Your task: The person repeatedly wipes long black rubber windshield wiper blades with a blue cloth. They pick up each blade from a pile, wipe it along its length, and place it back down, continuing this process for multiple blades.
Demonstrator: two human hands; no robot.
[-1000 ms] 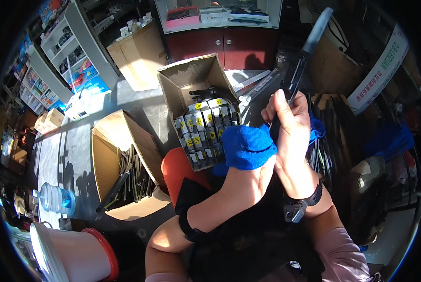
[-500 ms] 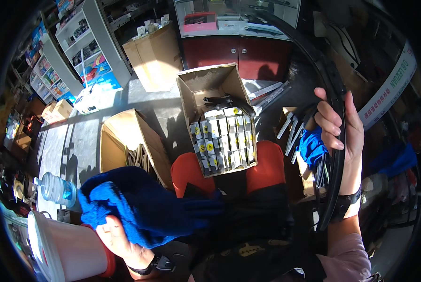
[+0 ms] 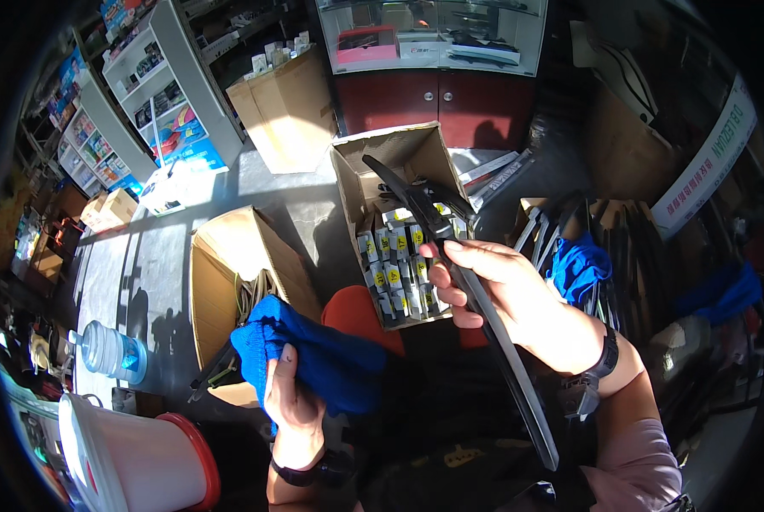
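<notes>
A long black wiper blade [image 3: 503,350] runs slantwise in front of me, gripped around its middle by my right hand [image 3: 510,294]. Its upper end reaches over an open cardboard box [image 3: 389,141] packed with rows of narrow boxes bearing yellow labels. My left hand [image 3: 295,401] is closed on a bunched blue cloth [image 3: 313,350], thumb on top. The cloth is to the left of the blade, apart from it. A second carton [image 3: 220,247] with thin strips inside stands just beyond the cloth.
A white bucket with a red rim [image 3: 143,452] and a clear water jug [image 3: 113,352] stand at the left. On the right, more wiper blades [image 3: 625,247] surround another blue cloth [image 3: 580,269]. A glass cabinet with dark red doors [image 3: 390,98] stands at the back.
My right hand has brought the wiper blade from the right toward the middle and tilted it the other way. My left hand has carried the blue cloth rightward, closer to the blade.
</notes>
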